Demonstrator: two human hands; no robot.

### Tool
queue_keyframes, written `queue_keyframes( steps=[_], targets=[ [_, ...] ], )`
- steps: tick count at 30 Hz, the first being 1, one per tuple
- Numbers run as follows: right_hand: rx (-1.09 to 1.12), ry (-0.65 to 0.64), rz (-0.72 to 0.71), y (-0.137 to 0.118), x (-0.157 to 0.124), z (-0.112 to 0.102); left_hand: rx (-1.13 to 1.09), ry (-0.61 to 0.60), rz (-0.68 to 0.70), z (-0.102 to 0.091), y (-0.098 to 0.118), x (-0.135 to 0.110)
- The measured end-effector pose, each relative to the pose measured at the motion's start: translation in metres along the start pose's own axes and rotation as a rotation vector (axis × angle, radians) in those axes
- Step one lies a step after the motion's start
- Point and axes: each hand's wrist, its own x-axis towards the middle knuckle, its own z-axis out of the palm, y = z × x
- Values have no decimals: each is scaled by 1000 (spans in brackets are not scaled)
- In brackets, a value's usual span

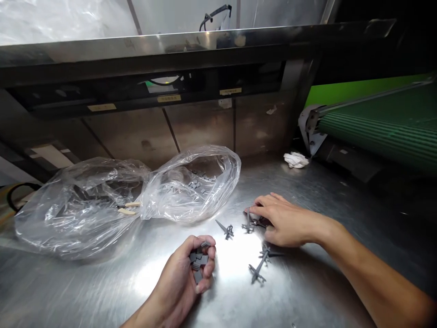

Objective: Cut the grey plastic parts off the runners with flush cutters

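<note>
My left hand (182, 278) is cupped with its palm up, fingers curled around several small grey plastic pieces (198, 259). My right hand (283, 218) reaches low over the metal table, thumb and fingers apart. Its index fingertip is at the upper end of a grey branched plastic part (248, 224), touching or very near. Something dark (261, 222) shows between the thumb and index finger; its kind is partly hidden by the hand. To the left of these lies another grey branched part (225, 229), and nearer to me a grey branched part (257, 273) touches or overlaps a similar one.
An open clear plastic bag (191, 205) with grey pieces inside stands behind my left hand. Another clear bag (78, 214) lies farther left. A crumpled white wad (295, 160) rests at the back, near a green conveyor belt (382, 123). A metal ledge (164, 43) crosses the back.
</note>
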Motion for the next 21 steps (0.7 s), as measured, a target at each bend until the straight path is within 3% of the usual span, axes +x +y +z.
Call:
queue_keyframes(
  steps=[10, 13, 16, 19, 21],
  targets=[
    [111, 198, -70, -22, 20, 9, 28, -15, 29, 4, 0, 0],
    [147, 216, -87, -26, 8, -8, 32, -11, 35, 2, 0, 1],
    [143, 152, -112, -35, -16, -20, 38, -27, 42, 1, 0, 3],
    [-46, 100, -83, -50, -35, 3, 37, -47, 46, 0, -1, 3],
    [-183, 182, -57, -60, -41, 34, 37, -45, 48, 0, -2, 3]
  ],
)
